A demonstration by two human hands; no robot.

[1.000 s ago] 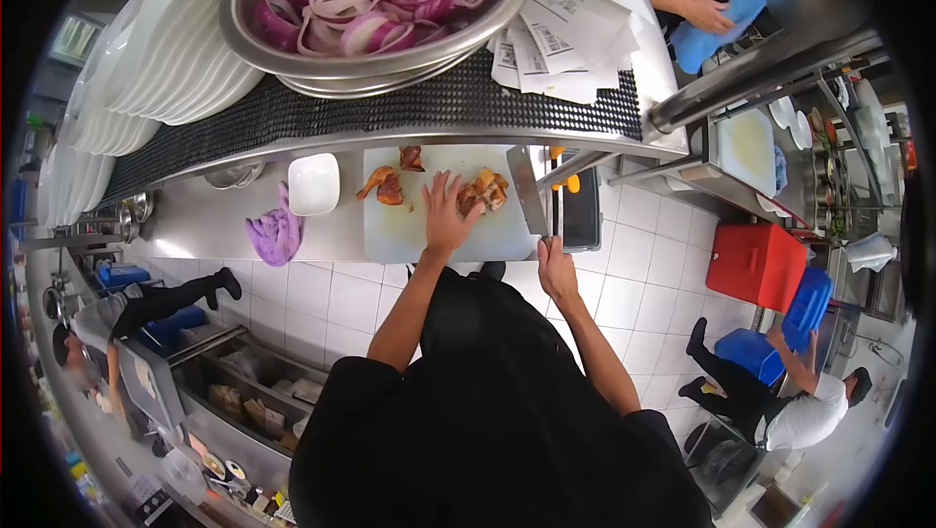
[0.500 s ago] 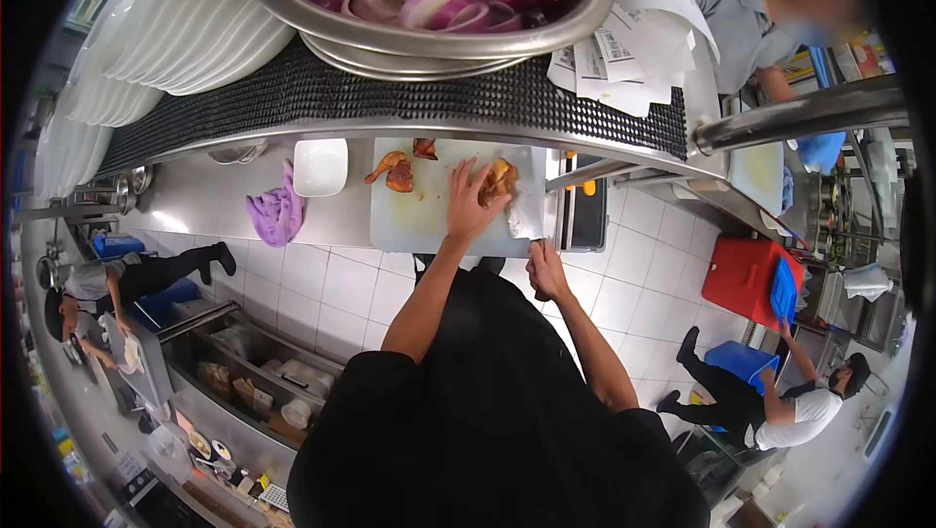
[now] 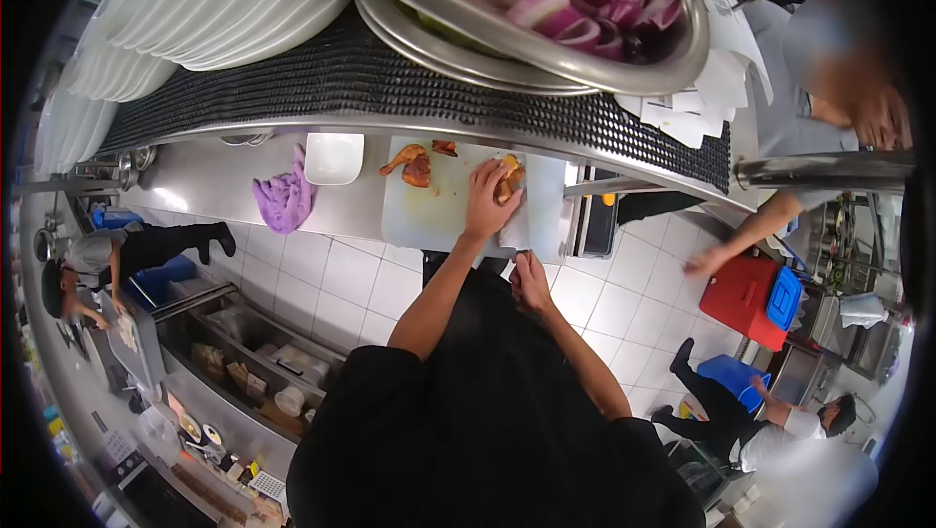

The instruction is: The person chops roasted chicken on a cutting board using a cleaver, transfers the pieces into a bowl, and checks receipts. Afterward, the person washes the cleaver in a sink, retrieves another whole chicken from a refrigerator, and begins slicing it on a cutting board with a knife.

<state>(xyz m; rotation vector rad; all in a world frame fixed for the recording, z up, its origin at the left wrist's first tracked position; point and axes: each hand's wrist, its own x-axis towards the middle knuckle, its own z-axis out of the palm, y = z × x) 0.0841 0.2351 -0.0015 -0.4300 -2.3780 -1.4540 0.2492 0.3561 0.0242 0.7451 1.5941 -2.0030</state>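
Note:
On a pale cutting board (image 3: 419,221), my left hand (image 3: 487,201) grips a browned piece of roast chicken (image 3: 509,177), its fingers curled over the near side. My right hand (image 3: 529,282) is closed round the handle of a cleaver (image 3: 515,229) at the board's front edge. The broad blade points away from me, right beside the chicken piece and my left fingertips; whether it touches the meat I cannot tell. A chicken leg (image 3: 409,165) lies on the board's left, with a smaller dark piece (image 3: 445,148) behind it.
A white square bowl (image 3: 333,159) and a purple cloth (image 3: 284,198) lie left of the board. Overhead, a shelf holds stacked white plates (image 3: 234,6), a metal bowl (image 3: 624,79) of sliced red onion and paper slips (image 3: 682,114). Co-workers stand left and right; one arm (image 3: 746,235) reaches out at right.
My right hand has brought the cleaver leftward, close against the chicken piece. My left hand keeps its hold. At right, a co-worker's arm has swung into view, and the camera has shifted slightly.

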